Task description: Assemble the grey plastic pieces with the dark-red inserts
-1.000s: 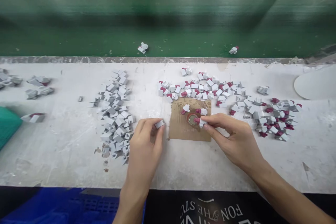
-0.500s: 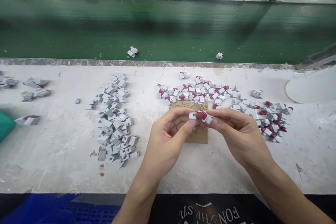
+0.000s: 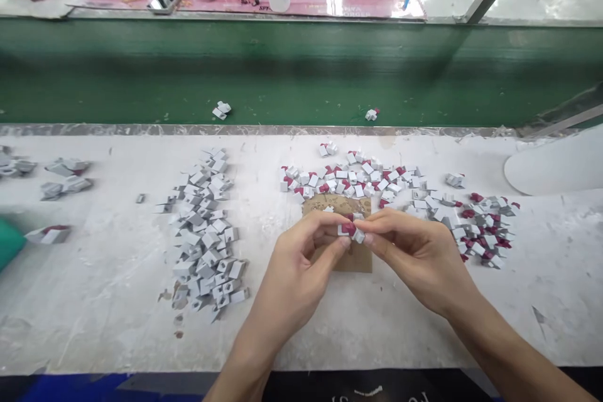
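Observation:
Between the fingertips of my left hand (image 3: 308, 257) is a small grey plastic block (image 3: 342, 230). The thumb and fingers of my right hand (image 3: 414, 251) pinch a dark-red and grey plastic piece (image 3: 357, 232), its red part pressed up against the grey block. Both hands meet over a brown cardboard piece (image 3: 355, 260) lying on the white table. A heap of plain grey blocks (image 3: 207, 239) lies to the left of my hands. Beyond my hands spreads a group of grey and dark-red pieces (image 3: 348, 179), and another pile (image 3: 487, 229) sits to the right.
Past the table runs a green conveyor belt (image 3: 282, 69) with two small clusters of pieces (image 3: 222, 110) on it. A white round object (image 3: 556, 163) stands at the right. Several grey parts (image 3: 66, 185) and a green object (image 3: 9, 235) are at the left.
The grey block and the red-and-grey piece were slightly apart and now touch. My right hand has come left towards my left hand. The camera view has tilted up a little.

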Action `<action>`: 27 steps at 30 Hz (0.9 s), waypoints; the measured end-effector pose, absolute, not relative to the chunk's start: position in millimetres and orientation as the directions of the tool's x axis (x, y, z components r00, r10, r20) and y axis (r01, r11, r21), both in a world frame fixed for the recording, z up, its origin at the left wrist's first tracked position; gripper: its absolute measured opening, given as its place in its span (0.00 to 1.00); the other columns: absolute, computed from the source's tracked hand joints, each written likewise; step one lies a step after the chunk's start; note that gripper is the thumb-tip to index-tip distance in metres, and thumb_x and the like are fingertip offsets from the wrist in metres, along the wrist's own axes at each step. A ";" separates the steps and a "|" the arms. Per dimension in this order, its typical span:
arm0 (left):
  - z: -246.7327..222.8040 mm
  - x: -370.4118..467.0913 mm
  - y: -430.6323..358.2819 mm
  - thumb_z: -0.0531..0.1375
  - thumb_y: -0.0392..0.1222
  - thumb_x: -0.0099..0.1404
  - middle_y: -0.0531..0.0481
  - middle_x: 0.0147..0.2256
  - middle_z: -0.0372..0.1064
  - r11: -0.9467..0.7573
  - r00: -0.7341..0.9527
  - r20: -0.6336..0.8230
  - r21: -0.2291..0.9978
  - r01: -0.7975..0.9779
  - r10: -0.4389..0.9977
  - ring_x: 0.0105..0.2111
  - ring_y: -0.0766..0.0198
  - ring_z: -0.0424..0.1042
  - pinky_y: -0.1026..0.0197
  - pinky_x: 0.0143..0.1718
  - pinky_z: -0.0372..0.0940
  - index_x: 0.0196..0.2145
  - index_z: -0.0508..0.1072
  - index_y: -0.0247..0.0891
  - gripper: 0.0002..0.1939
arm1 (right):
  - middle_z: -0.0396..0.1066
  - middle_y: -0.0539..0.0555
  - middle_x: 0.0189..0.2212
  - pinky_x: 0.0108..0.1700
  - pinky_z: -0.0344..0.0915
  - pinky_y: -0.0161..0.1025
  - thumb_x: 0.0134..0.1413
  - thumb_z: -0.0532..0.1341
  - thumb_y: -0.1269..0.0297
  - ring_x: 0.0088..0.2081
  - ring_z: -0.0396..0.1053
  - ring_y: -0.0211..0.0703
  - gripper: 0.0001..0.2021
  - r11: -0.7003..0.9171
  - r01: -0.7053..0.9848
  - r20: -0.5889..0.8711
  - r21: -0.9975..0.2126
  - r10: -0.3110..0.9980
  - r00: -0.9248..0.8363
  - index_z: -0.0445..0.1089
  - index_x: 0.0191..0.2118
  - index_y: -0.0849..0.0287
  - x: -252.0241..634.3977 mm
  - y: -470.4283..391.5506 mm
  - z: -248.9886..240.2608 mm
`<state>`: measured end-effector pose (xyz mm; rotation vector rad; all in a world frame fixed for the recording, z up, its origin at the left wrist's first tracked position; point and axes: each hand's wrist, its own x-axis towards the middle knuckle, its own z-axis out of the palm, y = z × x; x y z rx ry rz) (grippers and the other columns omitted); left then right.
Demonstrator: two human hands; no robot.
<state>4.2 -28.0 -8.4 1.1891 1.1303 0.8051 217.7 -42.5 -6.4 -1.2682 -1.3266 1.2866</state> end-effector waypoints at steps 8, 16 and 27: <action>-0.5 -17.1 43.3 0.66 0.40 0.75 0.48 0.45 0.81 0.037 0.102 -0.099 0.870 0.492 0.990 0.44 0.56 0.81 0.54 0.43 0.74 0.44 0.78 0.44 0.01 | 0.87 0.59 0.56 0.56 0.81 0.55 0.74 0.66 0.68 0.48 0.84 0.52 0.14 0.040 0.629 -0.002 -0.776 0.998 -0.065 0.89 0.56 0.52 224.8 107.2 -4.4; -12.3 38.6 142.3 0.65 0.33 0.72 0.45 0.41 0.81 0.027 0.052 -0.074 0.793 0.609 0.996 0.40 0.56 0.78 0.53 0.46 0.71 0.39 0.74 0.41 0.05 | 0.87 0.69 0.50 0.64 0.76 0.55 0.66 0.68 0.78 0.54 0.84 0.61 0.10 -0.084 0.718 -0.030 -0.691 0.996 0.087 0.88 0.47 0.67 227.1 192.4 -18.8; -31.7 85.9 214.5 0.67 0.33 0.76 0.33 0.50 0.84 0.112 0.031 -0.188 0.702 0.703 0.982 0.55 0.45 0.81 0.46 0.61 0.69 0.39 0.78 0.38 0.05 | 0.87 0.57 0.37 0.35 0.81 0.46 0.71 0.70 0.50 0.36 0.85 0.53 0.12 -0.109 0.541 -0.128 -0.834 0.992 0.004 0.85 0.45 0.52 265.3 3.9 -1.1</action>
